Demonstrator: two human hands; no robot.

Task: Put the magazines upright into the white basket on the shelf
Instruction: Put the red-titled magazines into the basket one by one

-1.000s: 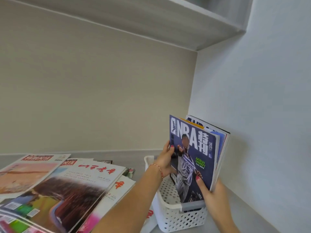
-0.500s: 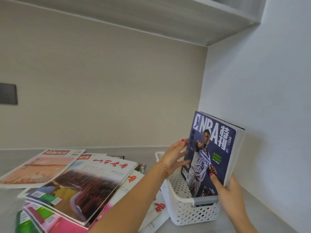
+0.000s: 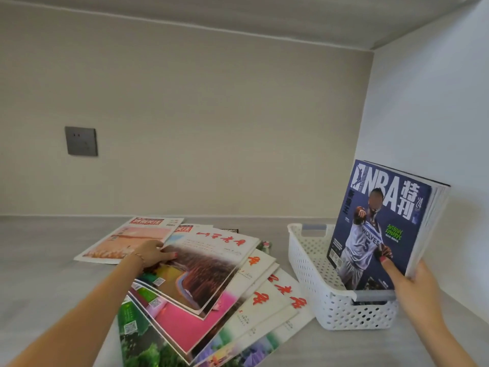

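Note:
A white perforated basket (image 3: 309, 263) stands on the grey shelf at the right. Several magazines stand upright in it, leaning right, with a blue NBA magazine (image 3: 381, 218) in front. My right hand (image 3: 412, 284) grips the lower right corner of that upright bundle, thumb on the cover. A fanned pile of magazines (image 3: 227, 292) lies flat at the centre. My left hand (image 3: 153, 254) rests on the left edge of the top magazine (image 3: 209, 263) of the pile, fingers curled around it.
One more magazine (image 3: 127, 242) lies flat behind the pile to the left. A grey wall socket (image 3: 81, 141) sits on the back wall. The side wall stands close behind the basket at the right. Another shelf board runs overhead.
My left hand has let go of the NBA magazine and moved left onto the flat pile. My right hand still holds the upright bundle. The view has swung left.

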